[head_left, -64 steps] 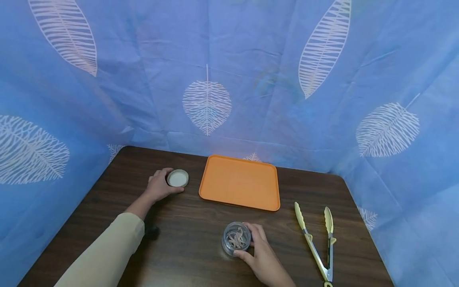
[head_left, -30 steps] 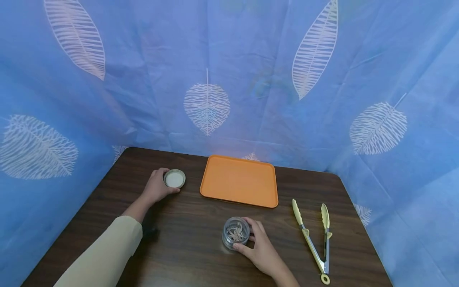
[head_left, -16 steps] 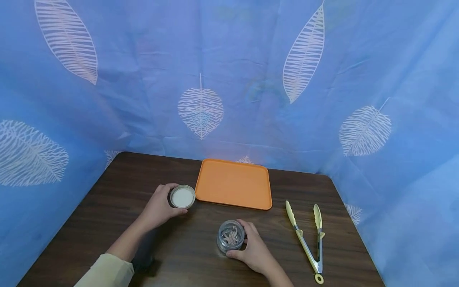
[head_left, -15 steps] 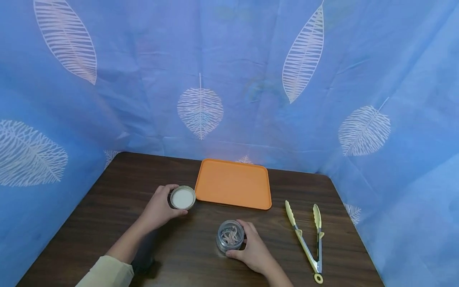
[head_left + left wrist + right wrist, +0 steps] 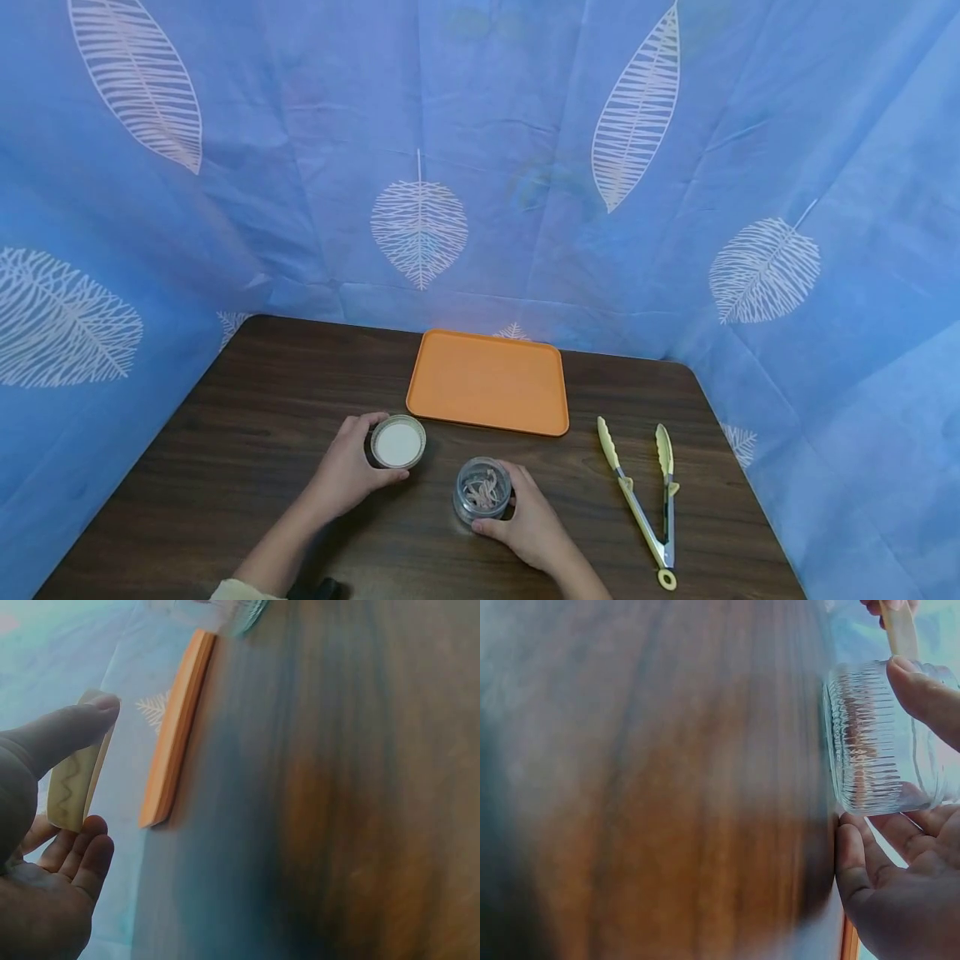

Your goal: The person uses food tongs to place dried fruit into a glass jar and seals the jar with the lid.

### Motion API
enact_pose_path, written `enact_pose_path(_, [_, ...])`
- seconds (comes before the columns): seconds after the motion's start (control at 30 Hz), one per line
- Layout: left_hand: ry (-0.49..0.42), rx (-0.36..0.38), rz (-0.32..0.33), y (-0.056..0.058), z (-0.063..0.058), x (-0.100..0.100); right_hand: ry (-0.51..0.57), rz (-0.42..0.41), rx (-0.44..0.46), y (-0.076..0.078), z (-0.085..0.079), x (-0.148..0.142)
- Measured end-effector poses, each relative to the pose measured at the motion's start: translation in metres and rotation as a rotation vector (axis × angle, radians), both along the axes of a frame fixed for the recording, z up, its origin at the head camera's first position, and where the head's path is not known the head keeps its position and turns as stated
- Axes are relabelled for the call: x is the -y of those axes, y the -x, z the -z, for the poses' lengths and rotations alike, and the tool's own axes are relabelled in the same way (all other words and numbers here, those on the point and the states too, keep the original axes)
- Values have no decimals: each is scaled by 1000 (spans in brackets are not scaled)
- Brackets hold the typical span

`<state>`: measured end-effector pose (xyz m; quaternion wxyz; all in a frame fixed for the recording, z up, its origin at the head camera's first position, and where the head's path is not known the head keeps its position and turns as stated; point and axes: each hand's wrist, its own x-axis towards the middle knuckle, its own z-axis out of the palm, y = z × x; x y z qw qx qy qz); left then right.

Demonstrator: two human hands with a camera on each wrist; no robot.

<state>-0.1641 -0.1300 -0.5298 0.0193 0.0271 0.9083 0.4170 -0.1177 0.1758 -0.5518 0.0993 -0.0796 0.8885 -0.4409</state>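
Note:
My left hand (image 5: 347, 471) grips a round jar lid (image 5: 398, 442) by its edge, thumb on one side and fingers on the other. The lid's white inner face is turned up, and in the left wrist view its pale side wall (image 5: 67, 787) is held above the table. Thumb and fingers of my right hand (image 5: 531, 525) curl round a clear glass jar (image 5: 463, 513) standing upright on the table. It has no lid on, and pale string-like pieces (image 5: 483, 490) lie inside. Ribbed glass (image 5: 251, 615) (image 5: 866, 742) shows on the jar in both wrist views.
An orange tray (image 5: 487, 383) lies at the back of the dark wooden table (image 5: 187, 483). Metal tongs with cream tips (image 5: 630, 496) lie spread to the right of the jar. A blue leaf-patterned cloth (image 5: 510, 233) hangs behind and at both sides.
My left hand has lifted the lid from the back left and brought it right and nearer, close to the jar. My right hand and the jar have stayed in place.

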Motion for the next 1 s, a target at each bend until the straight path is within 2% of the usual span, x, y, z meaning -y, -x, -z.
enact_pose_path(0.23, [-2, 11, -22, -11, 4, -5, -12, 13, 6, -1, -4, 1])
enact_pose_path(0.5, [-15, -51, -22, -24, 9, -16, -16, 45, 43, -1, -6, 0])
enact_pose_path(0.6, [24, -96, 2, -29, 11, -24, -7, 49, 42, -2, -6, 0])
enact_pose_path(0.8, [136, -201, 62, -39, 7, -37, -44, 51, -37, -6, -11, 3])
enact_pose_path(0.9, [145, -227, 93, -42, 4, -41, -50, 55, -66, -7, -13, 4])
enact_pose_path(1.0, [108, -220, 144, -42, 0, -43, -50, 57, -80, -8, -14, 4])
